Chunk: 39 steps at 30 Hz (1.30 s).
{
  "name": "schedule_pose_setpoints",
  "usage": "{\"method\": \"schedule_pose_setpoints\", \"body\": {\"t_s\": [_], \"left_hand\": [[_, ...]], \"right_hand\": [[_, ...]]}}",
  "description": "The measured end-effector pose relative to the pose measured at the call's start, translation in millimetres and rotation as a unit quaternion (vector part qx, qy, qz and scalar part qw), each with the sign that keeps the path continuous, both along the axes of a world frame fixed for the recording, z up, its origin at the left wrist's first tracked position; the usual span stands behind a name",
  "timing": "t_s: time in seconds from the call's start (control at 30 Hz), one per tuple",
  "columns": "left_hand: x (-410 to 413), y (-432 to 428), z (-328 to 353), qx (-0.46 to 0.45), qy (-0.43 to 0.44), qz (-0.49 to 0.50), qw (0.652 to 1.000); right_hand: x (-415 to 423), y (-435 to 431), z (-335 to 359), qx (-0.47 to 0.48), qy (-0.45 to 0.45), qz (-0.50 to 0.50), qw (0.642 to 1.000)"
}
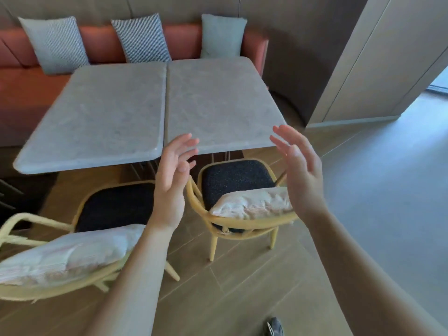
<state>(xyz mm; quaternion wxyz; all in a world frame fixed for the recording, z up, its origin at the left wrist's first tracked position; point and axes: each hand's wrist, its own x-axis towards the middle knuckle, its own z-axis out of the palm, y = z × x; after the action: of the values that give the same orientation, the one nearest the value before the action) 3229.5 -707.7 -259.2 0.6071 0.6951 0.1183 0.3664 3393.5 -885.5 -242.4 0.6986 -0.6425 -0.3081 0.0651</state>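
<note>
Matt stone tabletop [218,98]; smooth wood chair [242,224] w/ cloth cushion [252,202].

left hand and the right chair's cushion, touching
Apart: head view shows the chair's rim and dark seat between the left hand and the cushion.

1. The left chair [116,204] at 8 o'clock is running off the left edge, and the left pillow [68,255] is blurring.
2. The left hand [172,180] and its forearm are covering part of that seat and the near corner of the right table [218,100].
3. The right hand [300,170] is hiding one end of the right pillow [249,202] on the right chair [237,178].
4. The shoe [275,327] at 6 o'clock is being cut off by the bottom edge.
</note>
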Motion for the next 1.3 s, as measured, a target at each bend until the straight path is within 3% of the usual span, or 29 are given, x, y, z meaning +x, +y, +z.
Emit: {"method": "schedule_pose_setpoints", "body": {"t_s": [0.07,0.1,0.17,0.23,0.37,0.57,0.77,1.3], "left_hand": [[34,-29,-23,0.028,0.135,-0.006,0.990],[51,-42,-40,0.057,0.224,-0.027,0.973],[80,-64,-77,0.158,0.390,-0.090,0.903],[101,-79,-119,0.229,0.496,-0.134,0.827],[121,-95,-184,0.296,0.566,-0.162,0.752],[150,-92,-229,0.400,0.610,-0.117,0.674],[148,-90,-238,0.441,0.608,-0.120,0.649],[78,-108,-240,0.445,0.597,-0.141,0.653]], "right_hand": [[37,-30,-44,-0.190,-0.030,-0.010,0.981],[52,-44,-69,-0.309,-0.044,0.004,0.950],[73,-68,-118,-0.497,-0.075,0.069,0.862],[89,-78,-158,-0.598,-0.117,0.150,0.779],[112,-71,-208,-0.644,-0.240,0.223,0.691],[135,-43,-234,-0.684,-0.361,0.261,0.578],[132,-44,-236,-0.687,-0.377,0.256,0.566],[63,-70,-237,-0.684,-0.353,0.269,0.580]]}}
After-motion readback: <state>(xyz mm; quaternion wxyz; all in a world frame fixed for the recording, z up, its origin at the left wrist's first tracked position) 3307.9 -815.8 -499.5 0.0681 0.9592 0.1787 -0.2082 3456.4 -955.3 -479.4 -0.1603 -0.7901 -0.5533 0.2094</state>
